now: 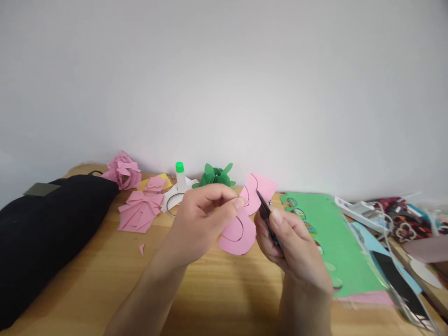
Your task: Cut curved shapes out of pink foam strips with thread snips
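My left hand pinches a pink paper piece marked with black curved lines and holds it above the wooden table. My right hand grips dark scissors, their blades meeting the right edge of the pink piece. Both hands are closed around what they hold.
A black bag lies at the left. Pink paper scraps, a pink paper flower, a green-capped glue stick and a green paper ornament sit by the wall. A green sheet with cut-out holes and mixed clutter lie to the right.
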Action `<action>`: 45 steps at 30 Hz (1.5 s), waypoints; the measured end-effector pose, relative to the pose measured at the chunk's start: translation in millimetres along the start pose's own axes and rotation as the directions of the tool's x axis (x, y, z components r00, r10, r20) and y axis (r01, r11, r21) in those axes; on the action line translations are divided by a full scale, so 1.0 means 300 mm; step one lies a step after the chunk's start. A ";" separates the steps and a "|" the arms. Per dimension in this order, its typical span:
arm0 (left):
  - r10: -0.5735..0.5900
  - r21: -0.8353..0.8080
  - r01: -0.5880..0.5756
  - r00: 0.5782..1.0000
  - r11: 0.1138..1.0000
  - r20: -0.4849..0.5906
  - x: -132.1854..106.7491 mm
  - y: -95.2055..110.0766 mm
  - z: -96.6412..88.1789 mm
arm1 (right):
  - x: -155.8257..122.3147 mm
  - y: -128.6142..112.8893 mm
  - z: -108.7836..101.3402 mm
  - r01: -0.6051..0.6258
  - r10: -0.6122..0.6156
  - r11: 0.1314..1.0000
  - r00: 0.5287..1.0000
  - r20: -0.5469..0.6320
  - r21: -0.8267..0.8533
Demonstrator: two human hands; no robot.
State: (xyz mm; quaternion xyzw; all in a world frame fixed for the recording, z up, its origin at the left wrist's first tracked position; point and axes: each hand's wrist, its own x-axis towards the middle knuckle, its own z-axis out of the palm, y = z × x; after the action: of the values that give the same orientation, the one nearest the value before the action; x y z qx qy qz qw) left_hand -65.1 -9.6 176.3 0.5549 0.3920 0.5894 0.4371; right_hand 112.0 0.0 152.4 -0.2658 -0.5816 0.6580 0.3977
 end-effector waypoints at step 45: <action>-0.032 -0.001 0.032 0.991 0.999 0.127 -0.008 -0.003 -0.016 | -0.002 -0.004 -0.007 0.002 -0.009 0.999 0.989 0.146 0.048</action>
State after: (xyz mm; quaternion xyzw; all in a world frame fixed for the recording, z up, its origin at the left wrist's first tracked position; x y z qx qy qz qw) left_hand -69.7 -11.6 174.4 0.5842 0.3712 0.5465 0.4714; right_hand 114.2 0.6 153.2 -0.2058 -0.5941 0.6882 0.3621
